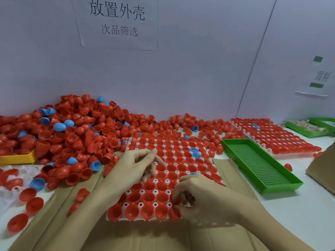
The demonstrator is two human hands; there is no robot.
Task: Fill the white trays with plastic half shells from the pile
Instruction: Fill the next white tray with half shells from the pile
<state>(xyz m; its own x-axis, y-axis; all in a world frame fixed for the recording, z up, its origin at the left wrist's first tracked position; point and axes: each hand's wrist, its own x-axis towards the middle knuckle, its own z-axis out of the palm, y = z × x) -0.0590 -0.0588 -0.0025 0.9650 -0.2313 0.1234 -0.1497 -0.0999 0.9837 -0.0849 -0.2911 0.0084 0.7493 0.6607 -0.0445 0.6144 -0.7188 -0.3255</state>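
A: Now, the right hand [197, 194] is at the near right corner of the white tray [139, 193], its fingers [183, 197] curled round a red half shell [176, 200] over one of the last cups. I'd say seat it open side up like its neighbours and press until it sits level.

B: And the left hand [132, 167]?

A: Over the tray's left side, fingers loosely bent. Something thin and red shows beneath them, but I cannot tell whether it holds anything. It could fetch the next shell from the pile [72, 127], heaped on the surface at far left.

B: What's in the containers?

A: This tray is nearly full, mostly red with a few blue. A second tray [277, 138] at far right looks filled. The green basket [261, 163] between them holds nothing visible; the yellow tray [18, 158] is half buried under shells.
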